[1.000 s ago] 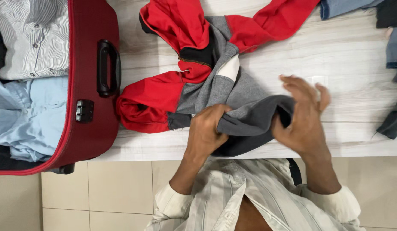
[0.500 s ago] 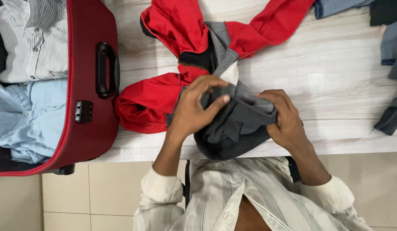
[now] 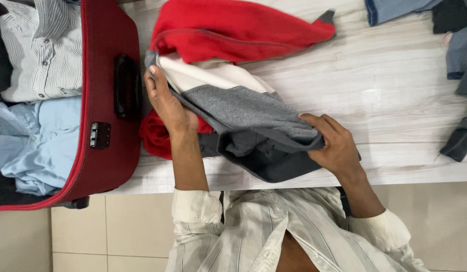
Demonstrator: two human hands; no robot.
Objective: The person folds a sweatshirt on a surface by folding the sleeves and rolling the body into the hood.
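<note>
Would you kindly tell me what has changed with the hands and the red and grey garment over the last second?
The left hand let go of the bunched grey hem and moved up towards the suitcase, now gripping the garment at its left edge. The red sleeves, earlier spread apart, are folded over into one mass at the top. The right hand has closed on the grey hem. Suitcase, packed shirts and table are unchanged.

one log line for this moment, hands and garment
left hand: grips sweater edge | right hand: pinches grey hem | sweater: on table | suitcase: open, left
</note>
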